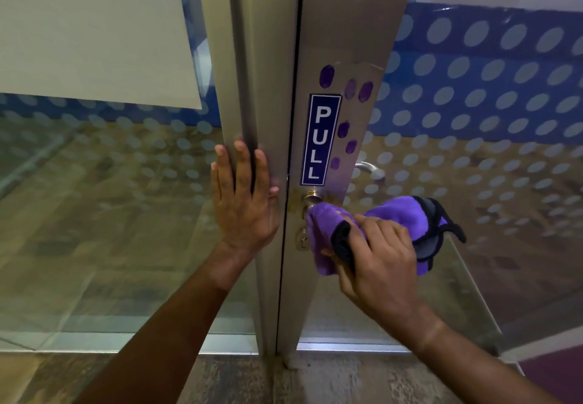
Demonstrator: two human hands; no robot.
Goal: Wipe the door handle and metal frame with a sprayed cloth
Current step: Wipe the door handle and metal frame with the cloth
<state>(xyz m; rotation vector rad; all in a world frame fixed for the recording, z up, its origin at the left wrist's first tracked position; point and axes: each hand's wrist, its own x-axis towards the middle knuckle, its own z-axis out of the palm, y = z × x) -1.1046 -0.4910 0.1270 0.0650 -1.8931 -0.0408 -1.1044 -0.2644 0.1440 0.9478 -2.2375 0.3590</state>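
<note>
A glass door with a brushed metal frame [344,40] stands straight ahead. My right hand [378,258] grips a purple cloth [400,214] with dark edging, wrapped over the near door handle. Only the handle's brass base [310,197] shows above the cloth. A keyhole [302,241] sits just below, half hidden by the cloth. My left hand [243,195] lies flat, fingers spread, on the fixed metal post [246,88] left of the door gap. A blue PULL sticker [321,140] runs down the frame above the handle.
A second silver handle [370,170] shows through the glass on the door's far side. Purple oval stickers [359,91] dot the frame. Glass panels with a dotted blue film flank the frame on both sides. Wood-pattern floor lies below.
</note>
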